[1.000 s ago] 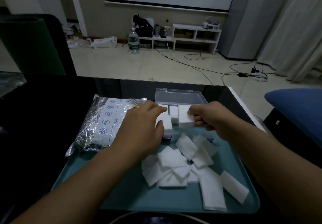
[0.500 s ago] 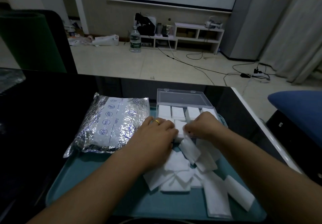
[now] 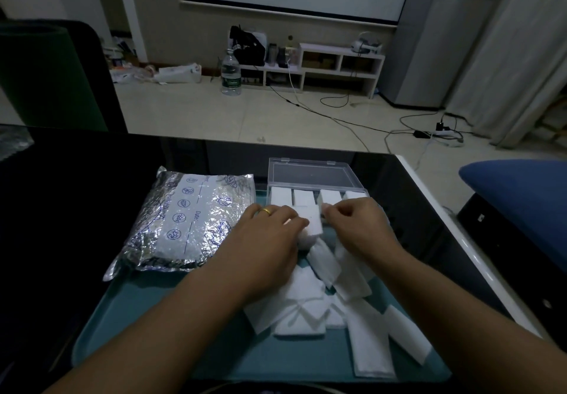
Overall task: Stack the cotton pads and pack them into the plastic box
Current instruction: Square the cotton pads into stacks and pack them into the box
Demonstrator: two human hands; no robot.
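Midway through packing: both hands, left (image 3: 270, 240) and right (image 3: 359, 228), curled round a small stack of pads (image 3: 311, 225) just before the box (image 3: 316, 192), next needing a lift into a free slot, loose pads (image 3: 306, 304) waiting on the tray (image 3: 171, 329).

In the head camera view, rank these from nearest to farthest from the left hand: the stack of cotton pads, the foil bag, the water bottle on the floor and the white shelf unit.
From the left hand:
1. Stack of cotton pads, touching its fingers, just to its right.
2. Foil bag, beside it on the left, on the tray.
3. Water bottle, far off on the floor.
4. White shelf unit, farther back by the wall, to the right.
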